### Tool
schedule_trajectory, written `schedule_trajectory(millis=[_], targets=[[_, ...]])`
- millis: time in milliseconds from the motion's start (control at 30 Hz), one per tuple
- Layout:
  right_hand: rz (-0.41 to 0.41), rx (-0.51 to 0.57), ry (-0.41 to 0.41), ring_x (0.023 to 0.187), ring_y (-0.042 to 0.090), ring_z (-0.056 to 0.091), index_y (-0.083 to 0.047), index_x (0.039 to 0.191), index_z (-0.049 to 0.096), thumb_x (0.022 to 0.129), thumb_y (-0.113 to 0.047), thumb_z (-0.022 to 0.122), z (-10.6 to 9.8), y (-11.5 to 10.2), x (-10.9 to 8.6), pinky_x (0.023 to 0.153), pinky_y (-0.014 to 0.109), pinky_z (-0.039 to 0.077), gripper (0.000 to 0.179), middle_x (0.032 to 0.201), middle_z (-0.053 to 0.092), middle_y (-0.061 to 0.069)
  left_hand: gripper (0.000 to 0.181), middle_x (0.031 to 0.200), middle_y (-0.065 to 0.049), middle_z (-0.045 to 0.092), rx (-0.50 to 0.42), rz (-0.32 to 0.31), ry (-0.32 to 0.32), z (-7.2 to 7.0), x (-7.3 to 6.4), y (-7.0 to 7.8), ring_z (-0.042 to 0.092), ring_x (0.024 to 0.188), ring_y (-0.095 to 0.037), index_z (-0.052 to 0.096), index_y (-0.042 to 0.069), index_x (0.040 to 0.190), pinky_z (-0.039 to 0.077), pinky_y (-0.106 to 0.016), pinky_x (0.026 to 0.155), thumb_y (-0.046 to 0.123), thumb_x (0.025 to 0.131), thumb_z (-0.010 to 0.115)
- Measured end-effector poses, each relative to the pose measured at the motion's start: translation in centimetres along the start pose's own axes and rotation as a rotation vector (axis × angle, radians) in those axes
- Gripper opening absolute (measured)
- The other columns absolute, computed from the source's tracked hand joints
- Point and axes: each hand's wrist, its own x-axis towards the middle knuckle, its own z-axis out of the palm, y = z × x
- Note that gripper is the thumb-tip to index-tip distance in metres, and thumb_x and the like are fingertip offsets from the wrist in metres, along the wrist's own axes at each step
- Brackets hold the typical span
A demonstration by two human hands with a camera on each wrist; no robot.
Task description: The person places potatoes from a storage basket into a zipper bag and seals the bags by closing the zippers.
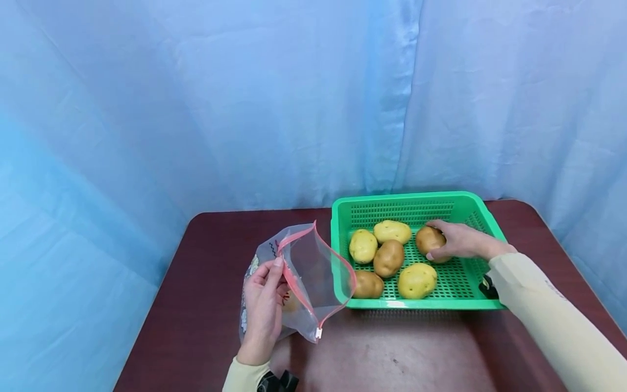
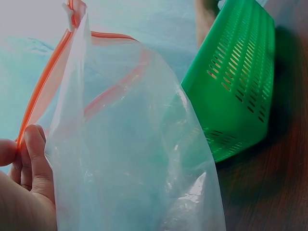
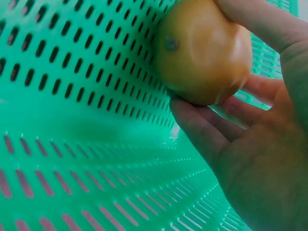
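My left hand (image 1: 263,305) pinches the rim of a clear zip bag (image 1: 313,267) between thumb and fingers. The bag's mouth, edged in pink, gapes toward the basket, and a white slider hangs at its lower corner. Through the plastic a tan patch shows faintly; I cannot tell what it is. Inside the green basket (image 1: 411,306), my right hand (image 1: 462,240) grips a brown potato (image 3: 204,53), thumb on one side and fingers on the other. Left of it lie more potatoes, yellow ones such as this yellow potato (image 1: 417,281) and brown ones such as this brown potato (image 1: 389,258).
The basket stands toward the back right of a dark red-brown table (image 1: 206,283), its left wall right beside the bag's mouth. Light blue curtains (image 1: 294,109) hang behind and beside the table.
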Motion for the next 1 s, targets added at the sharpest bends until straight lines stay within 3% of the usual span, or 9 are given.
schedule_trajectory(millis=[333,533,800,1000], targets=[[-0.074,0.036,0.107,0.095,0.027,0.063,0.009,0.153,0.035,0.089,-0.035,0.081,-1.3,-0.7,-1.1,0.072,0.041,0.053,0.09,0.13,0.058,0.025,0.013,0.082,-0.004,0.068,0.007,-0.003,0.001,0.5,-0.3,0.5,0.063,0.069,-0.013,0.07,0.002,0.101,0.059,-0.024,0.068,0.013,0.104,0.064],[-0.093,0.033,0.155,0.1,0.03,0.062,0.006,0.155,0.035,0.089,-0.036,0.082,-2.3,-1.9,-1.8,0.073,0.04,0.054,0.091,0.136,0.054,0.026,0.013,0.083,-0.005,0.068,0.015,-0.016,0.016,0.5,-0.5,0.7,0.064,0.07,-0.014,0.069,0.002,0.101,0.059,-0.024,0.069,0.014,0.104,0.064],[-0.119,0.04,0.217,0.103,0.03,0.06,0.003,0.157,0.033,0.09,-0.038,0.082,-3.8,-3.9,-3.4,0.073,0.04,0.054,0.093,0.138,0.052,0.022,0.018,0.083,-0.005,0.067,0.039,-0.005,-0.003,0.2,-0.3,0.7,0.063,0.069,-0.014,0.069,0.001,0.101,0.057,-0.023,0.066,0.019,0.104,0.066],[-0.146,0.046,0.293,0.114,0.034,0.056,0.0,0.157,0.036,0.089,-0.037,0.084,-4.4,-5.8,-4.9,0.076,0.038,0.055,0.091,0.142,0.051,0.02,0.017,0.082,-0.005,0.067,0.045,-0.006,-0.021,0.3,-0.3,0.7,0.064,0.069,-0.015,0.069,0.002,0.101,0.056,-0.023,0.064,0.019,0.103,0.066]])
